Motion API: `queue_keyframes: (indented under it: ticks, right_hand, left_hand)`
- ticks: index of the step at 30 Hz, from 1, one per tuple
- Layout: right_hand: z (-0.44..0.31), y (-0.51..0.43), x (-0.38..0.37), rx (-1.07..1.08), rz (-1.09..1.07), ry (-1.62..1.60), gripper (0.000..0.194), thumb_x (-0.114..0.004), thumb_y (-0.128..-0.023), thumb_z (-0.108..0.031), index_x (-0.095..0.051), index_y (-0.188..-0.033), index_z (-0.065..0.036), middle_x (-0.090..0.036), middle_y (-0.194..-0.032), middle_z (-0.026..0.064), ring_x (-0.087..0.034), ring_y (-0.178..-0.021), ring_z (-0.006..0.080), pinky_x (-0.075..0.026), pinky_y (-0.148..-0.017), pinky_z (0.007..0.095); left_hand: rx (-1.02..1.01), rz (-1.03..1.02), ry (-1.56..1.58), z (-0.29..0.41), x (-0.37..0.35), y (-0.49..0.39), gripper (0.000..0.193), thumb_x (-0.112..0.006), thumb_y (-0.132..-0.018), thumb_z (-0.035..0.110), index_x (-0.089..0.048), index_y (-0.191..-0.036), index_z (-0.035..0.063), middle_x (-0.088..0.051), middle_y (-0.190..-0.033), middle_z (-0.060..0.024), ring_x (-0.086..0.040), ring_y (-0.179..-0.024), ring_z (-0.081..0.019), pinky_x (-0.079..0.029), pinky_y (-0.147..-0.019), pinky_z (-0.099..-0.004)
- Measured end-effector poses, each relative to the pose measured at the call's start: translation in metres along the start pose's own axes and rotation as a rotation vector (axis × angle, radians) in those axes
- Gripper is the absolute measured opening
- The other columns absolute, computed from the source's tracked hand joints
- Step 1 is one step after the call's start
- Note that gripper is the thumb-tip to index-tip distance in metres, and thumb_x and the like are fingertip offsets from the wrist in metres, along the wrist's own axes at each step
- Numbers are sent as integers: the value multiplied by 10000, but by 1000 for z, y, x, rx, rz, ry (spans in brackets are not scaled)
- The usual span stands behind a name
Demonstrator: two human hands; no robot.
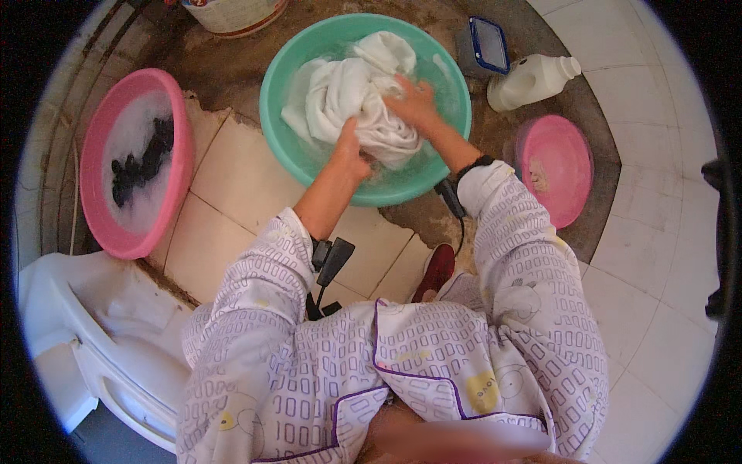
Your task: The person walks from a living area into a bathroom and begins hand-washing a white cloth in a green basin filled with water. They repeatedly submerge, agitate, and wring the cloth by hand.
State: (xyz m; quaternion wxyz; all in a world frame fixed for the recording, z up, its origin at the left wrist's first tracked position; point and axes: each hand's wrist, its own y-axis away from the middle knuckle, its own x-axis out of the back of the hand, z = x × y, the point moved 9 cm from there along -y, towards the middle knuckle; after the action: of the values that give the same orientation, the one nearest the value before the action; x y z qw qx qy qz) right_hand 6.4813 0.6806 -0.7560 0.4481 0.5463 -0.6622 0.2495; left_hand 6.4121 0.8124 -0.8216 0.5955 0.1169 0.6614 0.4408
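Note:
A bundle of wet white cloth (342, 95) lies twisted and folded in soapy water inside a round green plastic basin (278, 148). At the bundle's near left side is my left hand (353, 152), its thumb up against the cloth and its fingers partly hidden below. My right hand (416, 104) rests on the right side of the same cloth. Its fingers are bent and blurred, so their hold on the fabric is unclear. Both wrists wear dark straps, and a black device (335, 261) hangs by the left one.
Left stands a pink basin (184, 156) with suds and dark cloth (142, 162). A white plastic bottle (524, 84), a blue-rimmed container (488, 46) and a smaller pink basin (559, 174) stand right. A bucket (237, 14) is behind; a white ceramic fixture (110, 313) borders the lower left.

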Motion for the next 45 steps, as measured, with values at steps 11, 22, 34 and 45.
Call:
queue_keyframes:
  ticks: [11,22,34,45]
  right_hand:
    - [24,-28,-138,229,-414,418,346,-677,-762,-387,-737,-993,-137,-681,-1098,154,-642,-1025,346,-476,-914,422]
    - [-97,98,30,320,-192,-175,370,-675,-695,-134,-645,-1063,-119,-639,-1030,150,-626,-965,319,-503,-825,403]
    - [16,9,-62,122,-346,296,948,-534,-782,-736,-185,-1539,-284,-39,-1571,274,-66,-1466,410,-63,-1108,639]
    - [-12,-17,-107,168,-540,399,628,-565,-844,-414,-459,-1357,-67,-451,-1396,214,-478,-1222,413,-365,-1014,520]
  left_hand:
    - [48,139,-91,-10,39,-27,685,-491,-894,547,-418,-1421,115,-376,-1490,-160,-370,-1344,-377,-242,-1066,-654]
    - [-30,-778,281,31,-42,5,567,-434,-953,483,-480,-1355,86,-516,-1350,-143,-504,-1229,-326,-394,-1055,-507]
    - [10,75,-69,-19,51,-47,499,-507,-929,318,-450,-1362,77,-523,-1347,-155,-525,-1200,-325,-403,-1027,-520]
    - [0,-59,-57,-10,17,-24,803,-423,-860,707,-408,-1430,143,-472,-1421,-118,-455,-1266,-372,-327,-1068,-566]
